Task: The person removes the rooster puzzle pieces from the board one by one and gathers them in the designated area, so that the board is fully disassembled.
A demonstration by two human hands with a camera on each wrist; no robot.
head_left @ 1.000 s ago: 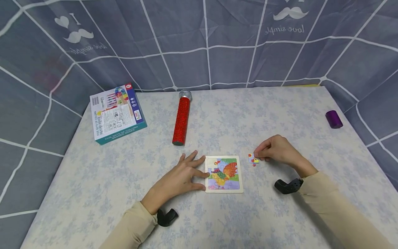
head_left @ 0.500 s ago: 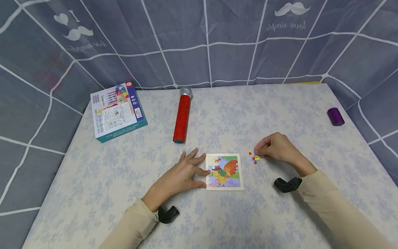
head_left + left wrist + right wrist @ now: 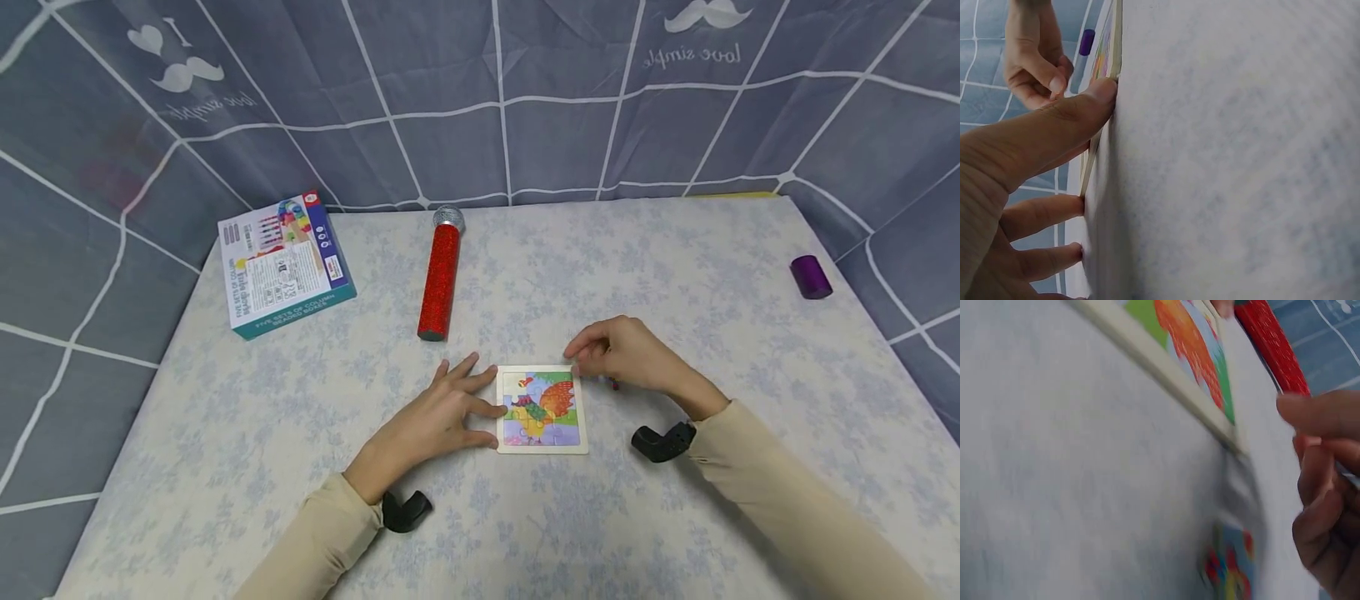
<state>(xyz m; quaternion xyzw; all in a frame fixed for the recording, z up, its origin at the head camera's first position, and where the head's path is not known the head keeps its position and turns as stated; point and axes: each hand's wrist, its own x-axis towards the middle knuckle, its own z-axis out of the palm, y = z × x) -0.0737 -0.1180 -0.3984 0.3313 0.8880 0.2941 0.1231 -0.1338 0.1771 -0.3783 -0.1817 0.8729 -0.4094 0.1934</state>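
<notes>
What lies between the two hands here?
The puzzle, as the head view shows: the left hand touches its left edge, the right hand is near its far right corner.

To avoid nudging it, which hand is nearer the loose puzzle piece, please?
Right: the right hand is near the loose puzzle piece; the left hand is across the puzzle from it.

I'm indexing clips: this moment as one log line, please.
left hand: touching puzzle frame | right hand: near frame's far right corner, contents unclear | loose piece: on tablecloth
</notes>
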